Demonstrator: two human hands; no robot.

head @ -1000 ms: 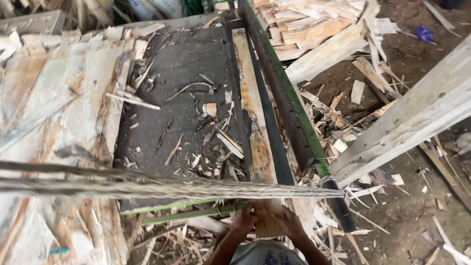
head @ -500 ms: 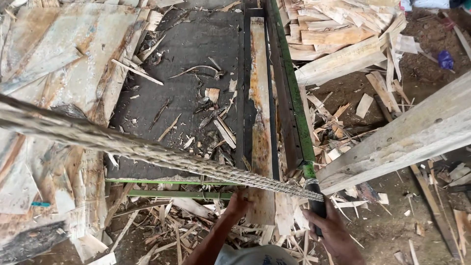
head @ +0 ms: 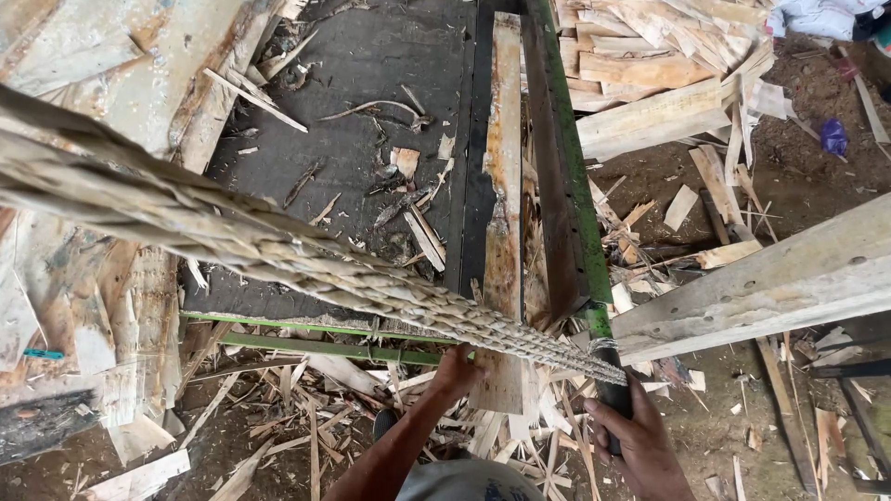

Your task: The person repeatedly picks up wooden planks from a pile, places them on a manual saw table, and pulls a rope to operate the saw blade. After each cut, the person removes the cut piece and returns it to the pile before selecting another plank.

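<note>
Plank (head: 502,223) end gripped by left hand (head: 454,371); right hand (head: 640,441) closed around black handle (head: 614,399)

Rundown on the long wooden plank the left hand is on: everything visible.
The plank is a narrow, pale strip of rough wood with dark stains and a splintery near end. It lies flat, running away from the person along the dark bed, beside a green-edged rail. The left hand touches its near end; a twisted rope crosses above it.

Even daylight, soft shadows, near rope (head: 232,241) blurred (too close), debris beyond sharp, no glare
</note>
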